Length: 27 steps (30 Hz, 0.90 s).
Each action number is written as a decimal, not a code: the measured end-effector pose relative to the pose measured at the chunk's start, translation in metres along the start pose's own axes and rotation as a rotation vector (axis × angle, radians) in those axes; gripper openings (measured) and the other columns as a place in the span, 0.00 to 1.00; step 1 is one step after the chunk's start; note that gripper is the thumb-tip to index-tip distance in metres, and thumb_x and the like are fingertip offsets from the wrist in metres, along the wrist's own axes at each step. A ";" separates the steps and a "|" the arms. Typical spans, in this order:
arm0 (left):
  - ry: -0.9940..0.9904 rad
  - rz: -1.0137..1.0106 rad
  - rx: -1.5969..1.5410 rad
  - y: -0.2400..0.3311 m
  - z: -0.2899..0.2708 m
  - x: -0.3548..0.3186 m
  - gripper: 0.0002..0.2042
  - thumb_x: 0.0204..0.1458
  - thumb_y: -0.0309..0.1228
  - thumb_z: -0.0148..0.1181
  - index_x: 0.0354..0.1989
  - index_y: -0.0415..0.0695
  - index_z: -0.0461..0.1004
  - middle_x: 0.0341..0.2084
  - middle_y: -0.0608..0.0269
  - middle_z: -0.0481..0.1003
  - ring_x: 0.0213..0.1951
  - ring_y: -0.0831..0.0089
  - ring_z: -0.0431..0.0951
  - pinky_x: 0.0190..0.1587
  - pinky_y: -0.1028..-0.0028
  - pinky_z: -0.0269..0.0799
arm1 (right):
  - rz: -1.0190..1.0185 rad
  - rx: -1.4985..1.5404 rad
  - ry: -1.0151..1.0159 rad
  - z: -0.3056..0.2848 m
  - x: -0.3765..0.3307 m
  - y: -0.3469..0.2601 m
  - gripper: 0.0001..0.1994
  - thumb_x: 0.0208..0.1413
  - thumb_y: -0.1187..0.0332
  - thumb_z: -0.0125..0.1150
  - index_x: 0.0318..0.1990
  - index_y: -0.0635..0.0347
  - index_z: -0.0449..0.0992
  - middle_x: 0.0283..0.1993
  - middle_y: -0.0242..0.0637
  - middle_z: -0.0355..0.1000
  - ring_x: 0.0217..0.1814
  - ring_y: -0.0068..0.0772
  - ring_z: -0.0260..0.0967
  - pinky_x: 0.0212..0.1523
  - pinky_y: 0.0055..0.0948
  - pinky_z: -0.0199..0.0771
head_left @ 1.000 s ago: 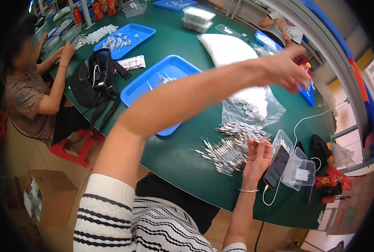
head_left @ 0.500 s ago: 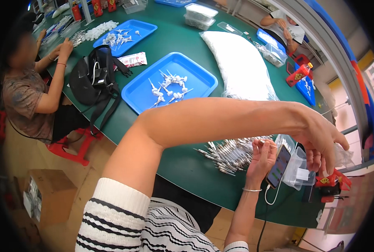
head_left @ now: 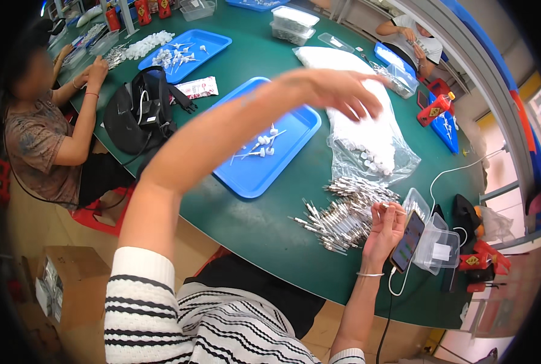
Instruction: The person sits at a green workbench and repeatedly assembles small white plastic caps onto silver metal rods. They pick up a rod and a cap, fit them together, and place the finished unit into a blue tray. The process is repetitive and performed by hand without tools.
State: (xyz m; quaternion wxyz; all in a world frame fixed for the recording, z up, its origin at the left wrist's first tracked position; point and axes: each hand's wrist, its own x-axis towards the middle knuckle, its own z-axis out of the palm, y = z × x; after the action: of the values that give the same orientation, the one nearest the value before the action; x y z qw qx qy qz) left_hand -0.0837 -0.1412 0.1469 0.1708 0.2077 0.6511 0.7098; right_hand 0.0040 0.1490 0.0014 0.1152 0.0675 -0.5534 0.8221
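Note:
My left hand is stretched over a plastic bag filled with small white pieces, fingers apart, holding nothing that I can see. Its raised forearm crosses in front of a blue tray and hides part of it. White-capped thin metal parts lie in that tray. My right hand is near the table's front edge, its fingertips pinched on a slim metal part, mostly covered by the fingers. Just left of it spreads a pile of slim metal parts. Close by on its right is a phone with a white cable.
Clear plastic boxes stand beyond the phone. A black bag and another blue tray sit at the left. A red bottle stands at the far right. One co-worker sits at the left, another at the far side.
My left hand has swung from above the phone and boxes leftward and away from me, over the white bag. The metal pile is now uncovered. My right hand has hardly moved.

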 end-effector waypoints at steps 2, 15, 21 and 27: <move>0.224 0.075 -0.099 -0.007 -0.061 -0.006 0.37 0.47 0.31 0.64 0.66 0.44 0.52 0.36 0.59 0.77 0.34 0.77 0.76 0.42 0.73 0.74 | 0.005 -0.016 0.003 0.001 -0.001 0.002 0.06 0.61 0.71 0.54 0.42 0.63 0.70 0.38 0.36 0.72 0.40 0.30 0.74 0.44 0.28 0.79; 0.555 0.124 -0.537 -0.101 0.006 -0.107 0.16 0.53 0.30 0.60 0.50 0.43 0.70 0.33 0.67 0.75 0.29 0.81 0.74 0.38 0.76 0.74 | 0.002 -0.020 0.009 0.000 -0.002 0.002 0.06 0.61 0.71 0.54 0.42 0.62 0.70 0.38 0.35 0.72 0.40 0.31 0.74 0.44 0.29 0.79; 0.895 0.372 -0.462 -0.076 -0.044 -0.101 0.27 0.52 0.27 0.60 0.61 0.46 0.58 0.33 0.63 0.74 0.31 0.78 0.74 0.36 0.75 0.75 | 0.013 0.010 0.041 0.001 -0.001 -0.003 0.06 0.61 0.71 0.54 0.42 0.62 0.70 0.38 0.36 0.72 0.40 0.29 0.74 0.44 0.26 0.79; 0.860 0.581 0.010 -0.002 -0.063 -0.038 0.33 0.53 0.28 0.59 0.65 0.48 0.48 0.40 0.56 0.72 0.36 0.73 0.74 0.43 0.71 0.74 | -0.019 -0.034 -0.022 0.003 -0.003 0.000 0.07 0.62 0.68 0.53 0.43 0.61 0.70 0.38 0.35 0.72 0.41 0.28 0.74 0.45 0.27 0.78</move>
State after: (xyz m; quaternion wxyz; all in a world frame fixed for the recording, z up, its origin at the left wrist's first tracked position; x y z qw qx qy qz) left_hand -0.0835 -0.2142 0.1379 -0.3173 0.0701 0.5813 0.7460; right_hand 0.0064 0.1460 0.0016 0.1179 0.0799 -0.5680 0.8106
